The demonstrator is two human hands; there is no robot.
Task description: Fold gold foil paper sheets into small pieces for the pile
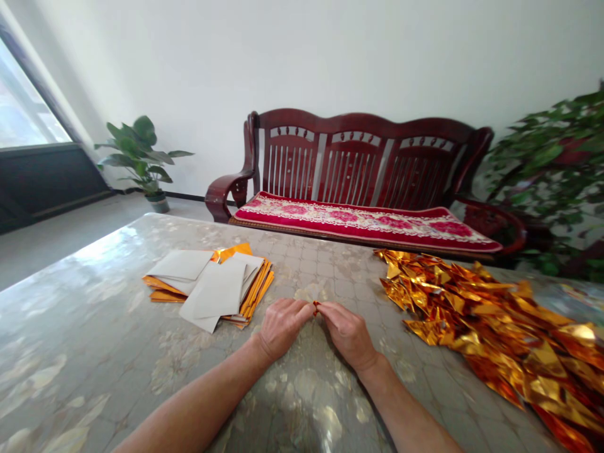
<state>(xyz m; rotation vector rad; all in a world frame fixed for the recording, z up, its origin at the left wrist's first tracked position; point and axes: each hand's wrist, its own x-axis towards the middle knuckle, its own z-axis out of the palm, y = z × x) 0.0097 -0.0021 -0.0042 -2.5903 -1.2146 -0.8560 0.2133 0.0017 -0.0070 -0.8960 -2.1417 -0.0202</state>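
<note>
My left hand [282, 327] and my right hand [348, 332] rest on the glossy patterned table [94, 327], fingertips meeting in the middle. Together they pinch a small piece of gold foil paper [316, 306], most of it hidden under the fingers. To the left lies a stack of flat gold-and-white paper sheets [210, 283], white sides mostly up. On the right spreads a heap of folded gold foil pieces [491, 321].
A dark red wooden bench [358, 170] with a floral red cushion stands behind the table. One potted plant [141, 157] sits on the floor at the back left, another leafy plant [552, 170] at the right. A window is at the far left.
</note>
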